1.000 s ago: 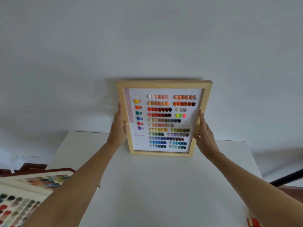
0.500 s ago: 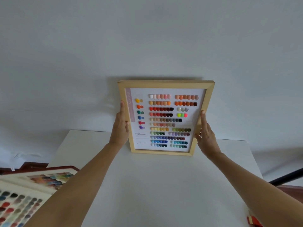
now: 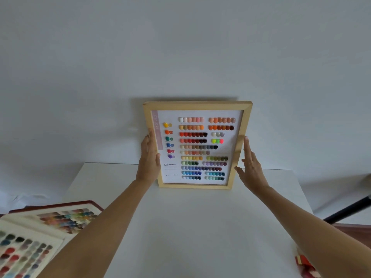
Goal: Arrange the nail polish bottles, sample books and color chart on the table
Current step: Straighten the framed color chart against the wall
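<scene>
Now my left hand [image 3: 149,157] held the color chart [image 3: 197,145] upright on the table [image 3: 200,227], my right hand [image 3: 251,167] open beside it

My left hand [image 3: 149,158] covers part of the left side of the color chart [image 3: 197,145], and the small writing on it is too tiny to read. The open sample book [image 3: 40,235] is blurry and cut off at the bottom left. A red thing [image 3: 304,266] at the bottom right is cut off too, so I cannot tell what it is.
</scene>
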Demonstrator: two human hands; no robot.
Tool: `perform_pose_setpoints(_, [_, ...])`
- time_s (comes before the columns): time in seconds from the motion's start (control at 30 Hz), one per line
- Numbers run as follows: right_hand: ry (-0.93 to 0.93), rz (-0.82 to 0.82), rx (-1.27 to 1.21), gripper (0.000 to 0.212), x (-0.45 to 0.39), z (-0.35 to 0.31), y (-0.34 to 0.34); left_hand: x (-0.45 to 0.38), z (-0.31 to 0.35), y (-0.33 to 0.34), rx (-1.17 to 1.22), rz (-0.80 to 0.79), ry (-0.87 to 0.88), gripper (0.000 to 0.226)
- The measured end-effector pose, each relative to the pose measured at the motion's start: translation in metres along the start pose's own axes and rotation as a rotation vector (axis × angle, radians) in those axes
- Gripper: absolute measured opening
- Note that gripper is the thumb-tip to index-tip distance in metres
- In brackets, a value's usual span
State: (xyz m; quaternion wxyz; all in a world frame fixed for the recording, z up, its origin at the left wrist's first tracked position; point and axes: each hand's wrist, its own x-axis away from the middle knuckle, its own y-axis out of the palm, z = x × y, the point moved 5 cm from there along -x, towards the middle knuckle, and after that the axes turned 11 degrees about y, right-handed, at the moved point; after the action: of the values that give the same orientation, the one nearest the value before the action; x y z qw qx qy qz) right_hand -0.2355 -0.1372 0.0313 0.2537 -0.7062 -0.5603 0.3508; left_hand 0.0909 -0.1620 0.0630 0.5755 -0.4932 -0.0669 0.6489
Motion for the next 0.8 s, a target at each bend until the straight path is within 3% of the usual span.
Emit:
perform_pose_setpoints(0.2, [0.113, 0.019, 0.044, 0.096, 0.025, 0.012, -0.030, 0.012, 0.018, -0.004, -0.114, 0.034, -0.031, 0.081])
perform_pose_setpoints(0.37, [0.223, 0.004, 0.060, 0.042, 0.056, 0.035, -0.075, 0.028, 0.048, 0.003, -0.055, 0.016, 0.047, 0.069])
perform_pose_setpoints(0.43, [0.325, -0.002, 0.051, 0.029, 0.073, 0.050, -0.095, 0.035, 0.062, 0.010, -0.009, -0.012, 0.109, 0.064])
perform_pose_setpoints(0.8, [0.626, 0.084, 0.189, 0.021, 0.198, 0.110, -0.180, 0.081, 0.150, 0.094, 0.247, -0.295, 0.325, 0.043])
